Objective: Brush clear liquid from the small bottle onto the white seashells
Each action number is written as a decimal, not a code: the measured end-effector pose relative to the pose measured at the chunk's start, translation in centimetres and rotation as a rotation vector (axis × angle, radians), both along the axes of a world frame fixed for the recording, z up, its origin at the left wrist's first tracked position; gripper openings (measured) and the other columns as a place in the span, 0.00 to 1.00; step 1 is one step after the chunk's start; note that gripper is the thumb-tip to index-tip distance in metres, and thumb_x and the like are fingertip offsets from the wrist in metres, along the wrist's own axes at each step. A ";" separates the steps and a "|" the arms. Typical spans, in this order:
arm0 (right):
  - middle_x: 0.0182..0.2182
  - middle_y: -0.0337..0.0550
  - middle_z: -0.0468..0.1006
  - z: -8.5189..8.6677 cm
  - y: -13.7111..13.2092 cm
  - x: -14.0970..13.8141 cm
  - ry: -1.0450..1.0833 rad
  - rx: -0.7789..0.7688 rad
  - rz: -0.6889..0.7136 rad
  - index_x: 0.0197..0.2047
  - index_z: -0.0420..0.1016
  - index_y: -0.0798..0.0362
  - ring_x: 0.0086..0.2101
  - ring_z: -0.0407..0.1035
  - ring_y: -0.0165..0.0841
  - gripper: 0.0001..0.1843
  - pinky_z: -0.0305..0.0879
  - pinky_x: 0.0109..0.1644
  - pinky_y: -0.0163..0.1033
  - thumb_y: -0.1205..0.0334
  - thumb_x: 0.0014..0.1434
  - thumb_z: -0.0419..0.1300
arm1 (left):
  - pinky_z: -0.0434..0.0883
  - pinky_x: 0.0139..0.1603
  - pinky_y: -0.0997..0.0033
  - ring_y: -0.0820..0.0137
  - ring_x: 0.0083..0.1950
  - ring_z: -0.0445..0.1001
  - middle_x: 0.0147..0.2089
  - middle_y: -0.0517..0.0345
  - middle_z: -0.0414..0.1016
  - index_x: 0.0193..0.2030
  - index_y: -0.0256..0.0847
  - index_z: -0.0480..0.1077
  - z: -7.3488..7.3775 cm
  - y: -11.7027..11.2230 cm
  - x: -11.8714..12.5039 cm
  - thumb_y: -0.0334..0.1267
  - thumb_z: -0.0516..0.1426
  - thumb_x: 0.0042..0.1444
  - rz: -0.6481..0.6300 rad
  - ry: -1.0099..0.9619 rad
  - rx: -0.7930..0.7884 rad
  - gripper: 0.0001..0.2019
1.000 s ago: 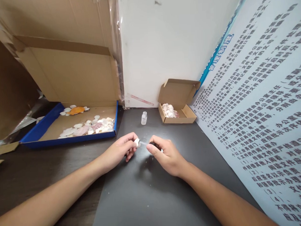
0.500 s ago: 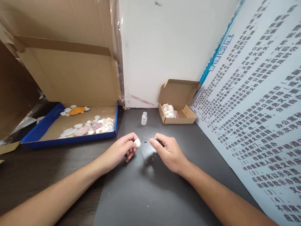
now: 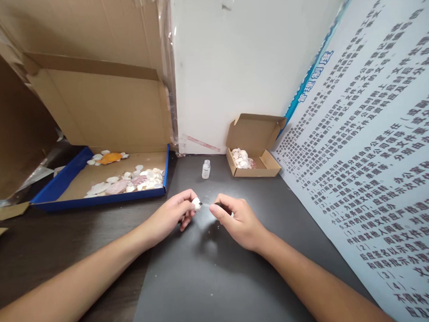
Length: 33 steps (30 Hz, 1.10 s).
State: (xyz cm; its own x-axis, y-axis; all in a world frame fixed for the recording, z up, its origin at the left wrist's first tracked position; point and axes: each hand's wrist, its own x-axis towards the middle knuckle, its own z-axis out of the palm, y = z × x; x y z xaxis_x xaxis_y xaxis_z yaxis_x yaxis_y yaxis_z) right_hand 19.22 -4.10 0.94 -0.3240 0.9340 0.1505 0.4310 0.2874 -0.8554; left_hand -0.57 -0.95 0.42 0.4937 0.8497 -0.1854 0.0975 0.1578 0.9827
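Between the thumb and fingers of my left hand (image 3: pixel 177 210) is a small white ribbed seashell (image 3: pixel 196 204). My right hand (image 3: pixel 237 219) is closed around a small brush (image 3: pixel 221 207) with a dark handle, mostly covered by the fingers. From it a thin, pale stem points left, and its dark tip is at the edge of the shell, seemingly touching it. Beyond both hands stands a small clear bottle (image 3: pixel 206 170) with a white label, upright and with no cap on it.
On the left lies an open blue-edged cardboard box (image 3: pixel 103 201) with many shells and an orange piece (image 3: pixel 110 158). A smaller open cardboard box (image 3: pixel 259 172) at the back right holds more shells. A printed sheet (image 3: pixel 376 150) borders the dark table mat (image 3: pixel 183 284).
My right hand has moved slightly left, bringing the brush's dark tip from the gap between the hands to the shell's edge. My left hand stays nearly still.
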 end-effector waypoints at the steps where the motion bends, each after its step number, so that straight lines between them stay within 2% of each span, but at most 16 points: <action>1: 0.21 0.33 0.57 0.0 0.0 0.0 -0.036 0.020 -0.037 0.25 0.58 0.54 0.25 0.51 0.25 0.22 0.48 0.30 0.33 0.47 0.65 0.53 | 0.60 0.23 0.76 0.77 0.22 0.59 0.25 0.67 0.62 0.33 0.40 0.61 0.0 0.0 0.0 0.41 0.53 0.51 0.000 0.001 -0.001 0.08; 3: 0.21 0.33 0.56 0.0 -0.1 0.0 -0.037 0.031 -0.062 0.25 0.57 0.54 0.25 0.51 0.25 0.23 0.48 0.30 0.33 0.47 0.65 0.53 | 0.59 0.23 0.76 0.77 0.22 0.59 0.25 0.67 0.62 0.33 0.40 0.61 -0.1 0.1 0.0 0.41 0.53 0.51 -0.001 0.001 -0.003 0.08; 7: 0.23 0.34 0.63 0.0 -0.1 0.0 0.087 -0.057 0.069 0.30 0.62 0.53 0.25 0.57 0.25 0.19 0.54 0.31 0.32 0.48 0.66 0.51 | 0.59 0.23 0.76 0.77 0.22 0.58 0.22 0.68 0.59 0.32 0.40 0.60 -0.2 0.1 0.0 0.42 0.54 0.52 0.002 -0.013 -0.004 0.08; 12: 0.21 0.34 0.61 -0.1 0.0 0.1 -0.022 0.014 -0.037 0.25 0.57 0.54 0.24 0.55 0.25 0.24 0.51 0.30 0.33 0.47 0.66 0.51 | 0.59 0.23 0.76 0.77 0.22 0.58 0.22 0.68 0.59 0.33 0.40 0.61 0.0 0.1 0.0 0.42 0.53 0.52 0.004 -0.009 -0.003 0.08; 16: 0.22 0.34 0.63 0.0 0.1 0.1 0.059 -0.041 0.058 0.28 0.61 0.54 0.25 0.57 0.25 0.21 0.53 0.31 0.32 0.48 0.66 0.51 | 0.59 0.23 0.76 0.77 0.22 0.57 0.22 0.68 0.59 0.33 0.41 0.60 0.0 0.1 0.0 0.42 0.53 0.51 0.012 -0.007 -0.013 0.08; 19: 0.21 0.33 0.57 -0.1 0.1 0.1 -0.036 0.013 -0.044 0.25 0.58 0.54 0.24 0.52 0.25 0.22 0.49 0.30 0.33 0.47 0.65 0.54 | 0.59 0.23 0.76 0.77 0.22 0.57 0.22 0.68 0.59 0.33 0.41 0.60 0.0 0.0 0.0 0.41 0.53 0.50 0.012 -0.010 -0.017 0.08; 21: 0.21 0.33 0.55 -0.1 0.1 0.1 -0.023 0.026 -0.077 0.25 0.56 0.54 0.24 0.51 0.25 0.23 0.48 0.29 0.33 0.47 0.65 0.54 | 0.59 0.24 0.76 0.77 0.22 0.58 0.22 0.68 0.59 0.33 0.41 0.60 0.0 -0.1 0.0 0.41 0.53 0.50 0.011 -0.009 -0.014 0.08; 26: 0.24 0.35 0.66 -0.1 0.0 0.1 0.144 -0.087 0.103 0.30 0.63 0.54 0.25 0.60 0.25 0.19 0.56 0.31 0.32 0.49 0.67 0.51 | 0.59 0.23 0.75 0.77 0.22 0.58 0.22 0.68 0.59 0.32 0.41 0.59 0.1 0.0 0.1 0.43 0.54 0.50 0.021 -0.014 -0.015 0.09; 30: 0.22 0.34 0.64 0.0 0.0 0.0 0.006 -0.005 0.010 0.28 0.62 0.54 0.25 0.58 0.26 0.20 0.53 0.31 0.32 0.49 0.67 0.51 | 0.58 0.23 0.75 0.76 0.21 0.57 0.21 0.68 0.58 0.32 0.41 0.59 0.0 0.1 0.0 0.43 0.53 0.51 0.016 -0.012 -0.015 0.08; 33: 0.22 0.34 0.62 -0.1 0.1 0.1 0.060 -0.014 0.023 0.27 0.60 0.54 0.25 0.57 0.25 0.21 0.53 0.31 0.32 0.48 0.67 0.50 | 0.58 0.24 0.75 0.76 0.22 0.56 0.20 0.69 0.57 0.32 0.41 0.59 -0.1 0.0 0.0 0.42 0.53 0.51 0.008 -0.007 -0.011 0.07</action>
